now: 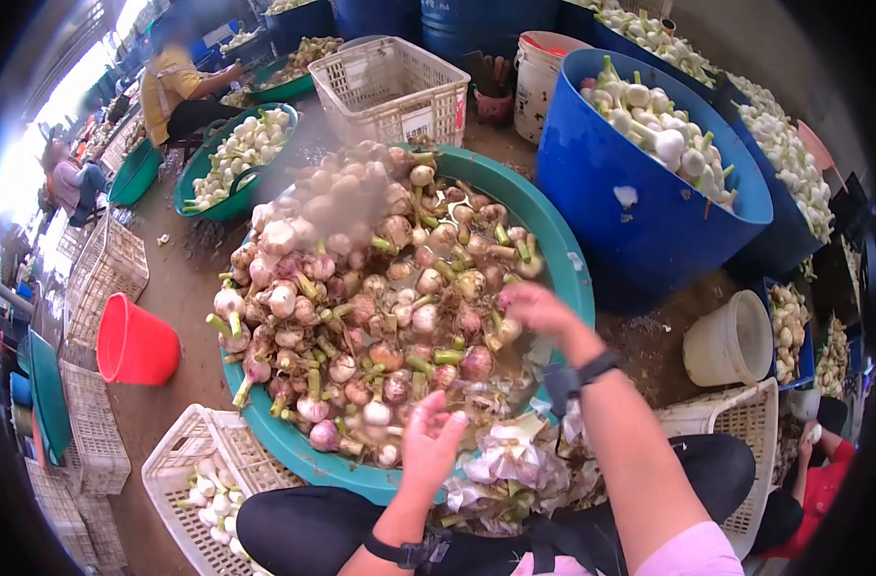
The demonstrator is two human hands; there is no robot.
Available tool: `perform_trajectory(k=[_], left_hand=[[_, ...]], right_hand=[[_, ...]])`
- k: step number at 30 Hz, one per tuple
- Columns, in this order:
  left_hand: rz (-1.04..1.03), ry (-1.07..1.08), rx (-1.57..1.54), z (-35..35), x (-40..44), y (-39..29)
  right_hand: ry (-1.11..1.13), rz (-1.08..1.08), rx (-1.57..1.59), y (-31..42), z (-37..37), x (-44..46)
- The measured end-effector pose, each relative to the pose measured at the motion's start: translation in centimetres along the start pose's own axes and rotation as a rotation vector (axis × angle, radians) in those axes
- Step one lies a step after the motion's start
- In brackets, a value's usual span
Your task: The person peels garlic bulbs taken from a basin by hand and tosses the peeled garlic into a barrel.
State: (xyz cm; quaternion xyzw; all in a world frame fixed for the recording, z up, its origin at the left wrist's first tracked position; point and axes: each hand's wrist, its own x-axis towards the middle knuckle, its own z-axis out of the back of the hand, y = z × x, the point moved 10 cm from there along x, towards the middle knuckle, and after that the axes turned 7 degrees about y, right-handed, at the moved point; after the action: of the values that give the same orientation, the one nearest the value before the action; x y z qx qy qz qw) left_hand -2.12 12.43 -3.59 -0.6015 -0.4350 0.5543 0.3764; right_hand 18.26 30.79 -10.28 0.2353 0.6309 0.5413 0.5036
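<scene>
Hands: left hand (431, 444) loosely spread, fingers bent; right hand (544, 312) curled low over the heap, cannot tell whether pinching.
Garlic bulbs (361, 307): purple-white, stemmed, inside the round teal plastic basin (565, 240).
Papery pale skins (520, 461): piled at its near edge.
Tall blue plastic tub (611, 202): beyond, right, holding white bulbs (670, 146).

Tub (574, 278) of smooth plastic; garlic (476, 363) in it, papery and rough; bucket (136, 341) left of it, smooth plastic.
</scene>
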Motion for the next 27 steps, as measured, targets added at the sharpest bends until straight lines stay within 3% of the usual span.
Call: perform_trajectory(k=[1, 2, 5, 7, 9, 11, 12, 13, 14, 16, 17, 21, 25, 27], left_hand=[[-0.004, 0.007, 0.05, -0.1, 0.0, 0.0], [-0.008, 0.0, 0.048, 0.2, 0.1, 0.2], [0.151, -0.057, -0.134, 1.7, 0.4, 1.9], [0.143, -0.092, -0.13, 2.3, 0.6, 2.1], [0.038, -0.095, -0.094, 1.9, 0.9, 1.5], [-0.06, -0.084, -0.005, 0.9, 1.0, -0.4], [-0.158, -0.056, 0.097, 0.6, 0.5, -1.6], [-0.423, -0.093, 0.671, 0.3, 0.4, -2.3], [-0.26, -0.066, 0.05, 0.8, 0.3, -1.7], [-0.058, -0.164, 0.023, 3.2, 0.4, 0.1], [0.013, -0.146, -0.08, 3.4, 0.1, -0.2], [0.16, 0.063, -0.208, 2.3, 0.3, 1.9], [0.369, 0.117, -0.267, 0.7, -0.7, 3.4], [0.368, 0.177, -0.364, -0.2, -0.8, 3.2]], right_hand=[[0.013, -0.137, -0.48, -3.0, -0.6, 0.7], [0.135, -0.26, -0.533, -5.5, -2.1, 1.5], [0.095, -0.187, -0.626, -8.9, -2.4, 4.2], [0.247, -0.348, -0.277, -7.8, -4.9, 1.2], [0.19, -0.366, -0.025, -4.7, -6.4, -2.0], [0.28, -0.155, 0.127, 1.8, -11.3, -6.7], [0.301, 0.051, 0.184, 2.8, -13.4, -8.1], [0.354, 0.063, 0.103, 3.8, -15.8, -9.7], [0.32, 0.032, -0.188, 6.6, -17.2, -12.0], [0.249, 0.221, -0.844, 7.4, -18.7, -13.2], [0.152, 0.386, -0.876, 8.9, -18.9, -14.2], [0.115, 0.521, -0.969, 9.6, -19.8, -16.0], [0.101, 0.501, -1.148, 7.6, -19.3, -16.4], [0.108, -0.318, 0.016, -0.1, -16.3, -15.1]])
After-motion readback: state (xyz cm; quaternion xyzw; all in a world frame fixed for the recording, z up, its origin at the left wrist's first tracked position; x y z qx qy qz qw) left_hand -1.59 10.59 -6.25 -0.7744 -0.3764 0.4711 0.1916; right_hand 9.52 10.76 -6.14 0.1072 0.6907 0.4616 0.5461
